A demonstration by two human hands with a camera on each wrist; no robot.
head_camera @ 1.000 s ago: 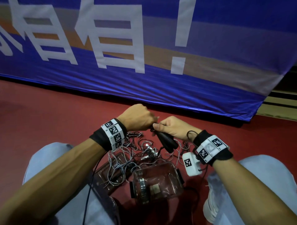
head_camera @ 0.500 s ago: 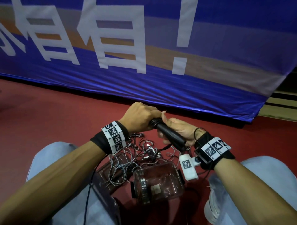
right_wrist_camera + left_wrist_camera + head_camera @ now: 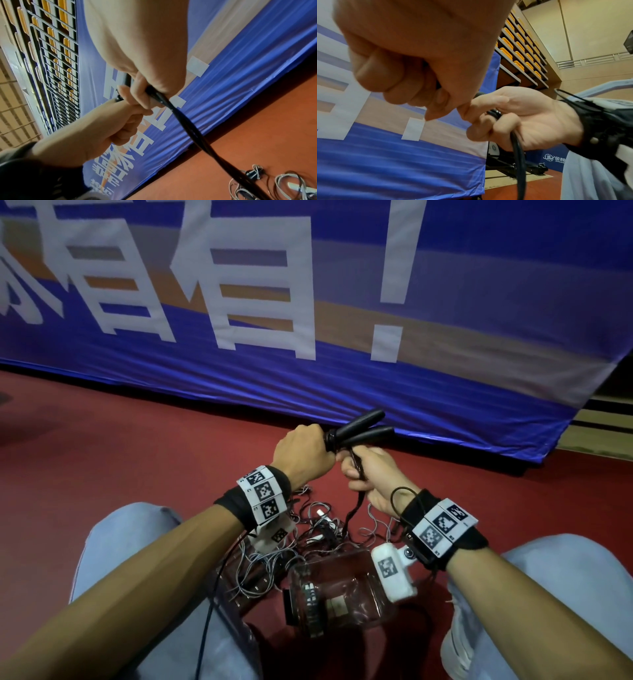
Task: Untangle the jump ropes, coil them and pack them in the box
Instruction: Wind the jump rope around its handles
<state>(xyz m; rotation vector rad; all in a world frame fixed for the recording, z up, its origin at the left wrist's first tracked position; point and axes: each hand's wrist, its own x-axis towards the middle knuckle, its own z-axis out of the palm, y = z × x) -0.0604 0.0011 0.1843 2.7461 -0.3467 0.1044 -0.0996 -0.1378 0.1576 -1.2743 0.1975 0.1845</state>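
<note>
Left hand [image 3: 303,455]: we curl it in a fist around the near ends of the two black handles [image 3: 363,428], so both stay side by side and point to the far right, toward the banner.
Right hand [image 3: 371,474]: our grip is closed around the black rope [image 3: 352,511], just below the handles; the fingers [image 3: 485,125] wrap the strands together, we think to keep them as one bundle for coiling.
Hands together: they touch each other, well above the floor, so the rope hangs free and does not catch the pile again.
Black rope, lower part: it goes down from the right hand to the pile; in the right wrist view it looks like several strands twisted together.
Tangle [image 3: 308,529]: thin grey and dark cords lie mixed on the red floor [image 3: 137,446], between our knees and just beyond the box.
Box [image 3: 337,583]: clear plastic, on the floor near us, open on top; we see no rope packed inside.
Step, as we judge: one black rope is nearly separated and the coiling begins; the grey cords are not yet untangled.
Risk, as we judge: the low end may be caught in the pile, so a hard pull can tighten it.
Banner [image 3: 342,320]: blue with white letters, far from us.
</note>
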